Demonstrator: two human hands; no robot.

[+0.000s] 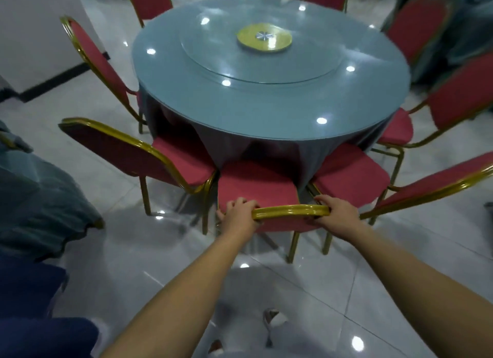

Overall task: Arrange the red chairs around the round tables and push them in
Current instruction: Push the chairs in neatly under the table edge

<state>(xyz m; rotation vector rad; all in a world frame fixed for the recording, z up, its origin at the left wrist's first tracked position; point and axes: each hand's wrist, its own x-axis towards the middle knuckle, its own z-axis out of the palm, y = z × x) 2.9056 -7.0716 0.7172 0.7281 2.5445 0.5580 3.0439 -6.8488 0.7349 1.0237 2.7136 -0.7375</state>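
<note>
Near red chair is gripped by its gold top rail: left hand is curled round the rail's left end, right hand round the right end. Seat front is met by the grey cloth hanging from the round worktop. It is flanked closely by the left chair and the right chair. A glass turntable is carried on the worktop.

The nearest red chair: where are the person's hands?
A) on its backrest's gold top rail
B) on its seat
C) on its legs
A: the left hand and right hand each grip an end of the gold top rail of the chair.
</note>
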